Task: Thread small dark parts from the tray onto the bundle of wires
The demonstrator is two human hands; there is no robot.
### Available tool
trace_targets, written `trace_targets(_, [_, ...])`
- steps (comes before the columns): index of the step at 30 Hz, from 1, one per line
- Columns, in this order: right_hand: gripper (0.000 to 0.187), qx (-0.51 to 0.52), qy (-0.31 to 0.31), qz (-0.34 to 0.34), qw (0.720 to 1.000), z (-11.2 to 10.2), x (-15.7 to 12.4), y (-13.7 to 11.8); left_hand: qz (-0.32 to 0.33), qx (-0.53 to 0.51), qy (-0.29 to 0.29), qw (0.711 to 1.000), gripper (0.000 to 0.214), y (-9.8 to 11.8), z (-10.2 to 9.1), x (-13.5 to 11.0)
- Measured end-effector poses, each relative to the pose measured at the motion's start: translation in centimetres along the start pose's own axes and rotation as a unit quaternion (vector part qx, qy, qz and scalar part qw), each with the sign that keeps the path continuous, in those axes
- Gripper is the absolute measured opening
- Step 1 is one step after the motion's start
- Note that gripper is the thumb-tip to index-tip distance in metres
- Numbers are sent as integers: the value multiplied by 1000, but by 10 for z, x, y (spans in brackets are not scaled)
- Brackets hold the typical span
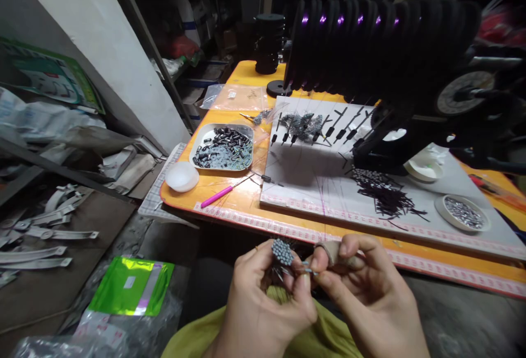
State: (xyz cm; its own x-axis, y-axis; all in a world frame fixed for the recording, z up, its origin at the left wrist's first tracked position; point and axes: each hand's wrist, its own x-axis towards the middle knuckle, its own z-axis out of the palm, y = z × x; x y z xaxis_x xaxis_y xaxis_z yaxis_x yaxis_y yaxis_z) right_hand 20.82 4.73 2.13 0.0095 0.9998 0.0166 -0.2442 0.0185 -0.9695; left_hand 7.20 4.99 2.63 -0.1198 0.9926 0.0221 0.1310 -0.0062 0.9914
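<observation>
My left hand is closed round a bundle of small grey-tipped pieces, held upright just below the table's front edge. My right hand pinches a tiny piece next to the bundle, thumb and forefinger pressed together; a band sits on one fingertip. Both hands hover over my lap, above yellow-green cloth.
An orange table carries a grey board with black pins and a heap of thin black rods. A metal tray of small parts, a white lid, a pink-handled tool, a small dish. Black spools stand behind. A green pouch lies on the floor.
</observation>
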Motion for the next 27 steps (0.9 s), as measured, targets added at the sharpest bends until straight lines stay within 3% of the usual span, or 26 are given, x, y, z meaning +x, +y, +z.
trace_targets(11, [25, 21, -37, 30, 999, -6, 0, 3, 34, 40, -14, 999, 13, 0, 0, 1])
trace_targets(19, [27, -49, -14, -23, 998, -3, -3, 1, 35, 49, -6, 998, 11, 2, 0, 0])
trace_targets(24, [27, -12, -23, -17, 1000, -4, -3, 4, 8, 27, 26, 999, 7, 5, 4, 0])
trace_targets(27, [28, -9, -19, -20, 1000, -4, -1, 4, 25, 26, 15, 999, 8, 3, 4, 0])
